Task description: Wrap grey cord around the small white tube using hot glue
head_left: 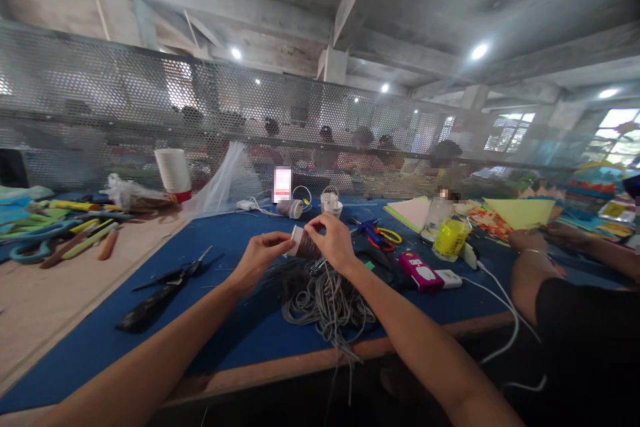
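A white paper cup, tilted on its side and partly wound with grey-brown cord, is held above the blue table mat. My left hand grips its white end between thumb and fingers. My right hand pinches at its wound side and hides part of it; whether a strand of cord is between those fingertips I cannot tell. Below my hands lies a loose heap of grey cord, with ends hanging over the table edge. Beyond them, a cord-wound cup lies on its side, near another white cup.
Black scissors lie left, near pliers and cutters. A paper cup stack and a lit phone stand behind. Rightward are a pink box, a yellow bottle, cables and another person's arm. Perforated metal screens the back.
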Available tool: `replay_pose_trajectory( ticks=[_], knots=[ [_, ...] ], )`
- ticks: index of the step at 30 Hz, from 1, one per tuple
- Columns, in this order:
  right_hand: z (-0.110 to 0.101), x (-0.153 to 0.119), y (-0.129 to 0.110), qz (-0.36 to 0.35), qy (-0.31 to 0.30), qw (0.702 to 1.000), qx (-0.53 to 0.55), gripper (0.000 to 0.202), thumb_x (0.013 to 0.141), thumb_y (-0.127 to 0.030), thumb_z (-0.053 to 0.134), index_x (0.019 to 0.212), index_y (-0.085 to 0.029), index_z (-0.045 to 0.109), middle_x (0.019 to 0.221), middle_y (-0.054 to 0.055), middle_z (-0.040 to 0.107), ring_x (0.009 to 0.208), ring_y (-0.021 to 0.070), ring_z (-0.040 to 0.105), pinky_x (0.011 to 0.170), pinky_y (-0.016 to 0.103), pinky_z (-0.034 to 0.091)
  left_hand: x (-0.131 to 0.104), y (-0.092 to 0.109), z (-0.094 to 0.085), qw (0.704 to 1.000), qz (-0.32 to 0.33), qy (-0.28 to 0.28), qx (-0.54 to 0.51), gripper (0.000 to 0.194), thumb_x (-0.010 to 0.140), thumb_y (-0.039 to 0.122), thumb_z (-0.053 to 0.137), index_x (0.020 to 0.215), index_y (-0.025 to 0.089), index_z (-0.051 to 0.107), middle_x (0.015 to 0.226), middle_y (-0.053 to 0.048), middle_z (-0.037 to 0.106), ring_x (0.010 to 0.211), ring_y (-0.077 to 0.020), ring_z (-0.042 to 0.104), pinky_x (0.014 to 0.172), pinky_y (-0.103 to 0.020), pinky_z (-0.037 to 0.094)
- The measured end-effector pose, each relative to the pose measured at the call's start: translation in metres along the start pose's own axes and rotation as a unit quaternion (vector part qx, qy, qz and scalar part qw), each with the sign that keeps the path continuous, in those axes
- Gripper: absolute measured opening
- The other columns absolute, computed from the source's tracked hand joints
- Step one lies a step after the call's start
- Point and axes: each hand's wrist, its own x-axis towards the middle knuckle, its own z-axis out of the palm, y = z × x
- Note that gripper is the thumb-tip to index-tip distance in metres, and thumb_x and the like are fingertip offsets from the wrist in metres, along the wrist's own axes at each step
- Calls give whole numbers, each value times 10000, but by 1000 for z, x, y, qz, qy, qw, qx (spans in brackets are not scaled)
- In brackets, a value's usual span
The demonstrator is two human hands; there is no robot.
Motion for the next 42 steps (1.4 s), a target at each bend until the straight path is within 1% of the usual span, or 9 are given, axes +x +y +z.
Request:
replay_pose_trajectory(
  ticks=[10, 17, 21, 25, 31, 37, 42],
  knots=[
    [-2, 0, -1, 9, -8, 1000, 4, 105, 851, -289, 583, 818, -209, 641, 841, 8, 635, 768, 132, 599, 735, 244, 452, -1, 3, 2, 1000, 1, 4, 0, 209, 683, 358, 715, 787, 183, 763, 747, -32, 728, 708, -192, 614, 709, -287, 438],
    [0, 0, 2, 9, -5, 1000, 3, 108, 845, -296, 590, 807, -210, 643, 833, 6, 637, 766, 132, 598, 721, 239, 447, -2, 3, 2, 1000, 1, 0, 1, 190, 689, 356, 716, 773, 191, 759, 733, -15, 721, 703, -181, 609, 718, -280, 434],
    [0, 1, 2, 10, -9, 1000, 3, 102, 842, -292, 596, 807, -209, 645, 825, 2, 636, 759, 128, 601, 716, 235, 448, -3, 4, 2, 1000, 1, -1, 5, 215, 695, 360, 709, 798, 178, 760, 750, -23, 725, 716, -187, 610, 715, -277, 433],
    [0, 1, 2, 14, -11, 1000, 2, 101, 840, -295, 600, 811, -211, 648, 828, 6, 640, 765, 133, 605, 717, 239, 454, -2, 3, 1, 1000, 0, -6, -4, 210, 700, 352, 713, 808, 179, 760, 758, -24, 726, 726, -186, 612, 726, -277, 434],
    [1, 0, 3, 11, -10, 1000, 0, 97, 841, -297, 602, 809, -216, 644, 828, 5, 640, 765, 136, 607, 711, 242, 459, -1, 2, 1, 1000, -5, -1, -4, 201, 686, 354, 723, 791, 187, 761, 727, -18, 718, 697, -181, 607, 702, -277, 431],
    [1, 1, 4, 16, -13, 1000, -7, 106, 838, -307, 603, 816, -215, 651, 834, 11, 647, 773, 142, 613, 713, 245, 463, -2, 3, 1, 1000, -1, -10, -7, 217, 693, 365, 717, 802, 182, 763, 759, -30, 726, 715, -186, 612, 711, -282, 432],
    [2, 1, 4, 15, -11, 1000, -7, 105, 836, -307, 607, 804, -217, 650, 826, 6, 647, 760, 137, 612, 707, 241, 461, -1, 1, 1, 1000, -3, -4, -5, 196, 691, 346, 723, 796, 185, 763, 746, -28, 724, 708, -183, 609, 712, -281, 430]
  ],
)
